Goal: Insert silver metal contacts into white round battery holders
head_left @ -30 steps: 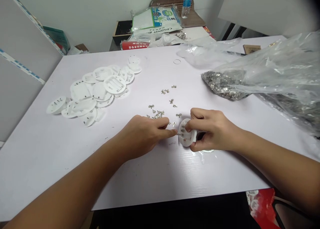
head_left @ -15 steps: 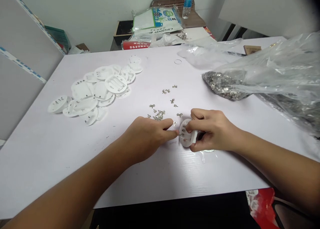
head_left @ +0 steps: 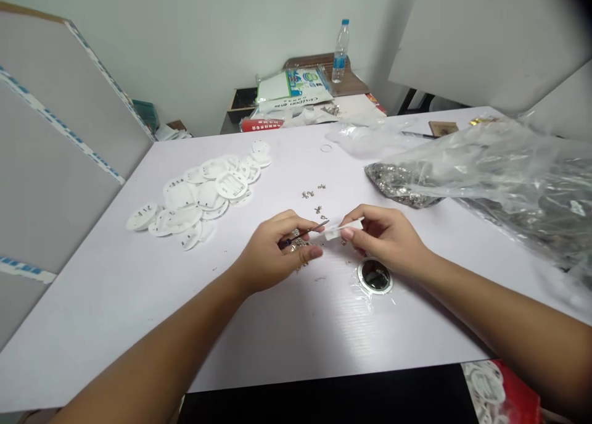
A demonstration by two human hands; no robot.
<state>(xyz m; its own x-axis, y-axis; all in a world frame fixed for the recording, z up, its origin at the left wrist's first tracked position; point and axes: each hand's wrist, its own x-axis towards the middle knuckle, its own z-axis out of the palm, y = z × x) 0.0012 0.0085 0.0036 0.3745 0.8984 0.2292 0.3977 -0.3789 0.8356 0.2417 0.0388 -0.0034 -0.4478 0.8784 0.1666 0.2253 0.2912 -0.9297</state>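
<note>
Pinching a thin white plastic part (head_left: 333, 231), seen nearly edge-on, with thumb and fingers of the right hand (head_left: 391, 232). Holding a thin dark metal rod tool (head_left: 305, 234) in the curled fingers of the left hand (head_left: 268, 251), with the thumb away from the rod. Find the white part up over the wide white tabletop (head_left: 277, 350), right by the rod's tip; cannot tell if touching. Could slip and poke the right fingers if pushing too hard. Could drop the white part if pinching too softly, or bend it if squeezing too much. Might scatter the small loose silver metal bits (head_left: 300, 244) by the left hand with a low bump. On the right, see a big clear plastic bag (head_left: 485, 158), with lots of shiny metal pieces (head_left: 400, 186) bunched inside; might spill if tugged. Below the near edge, see a bright red container (head_left: 520, 387), maybe a bag, with white plastic pieces (head_left: 485, 384) in or beside it. Far back, see a small dark open box (head_left: 237, 115), too dark inside to tell more.
</note>
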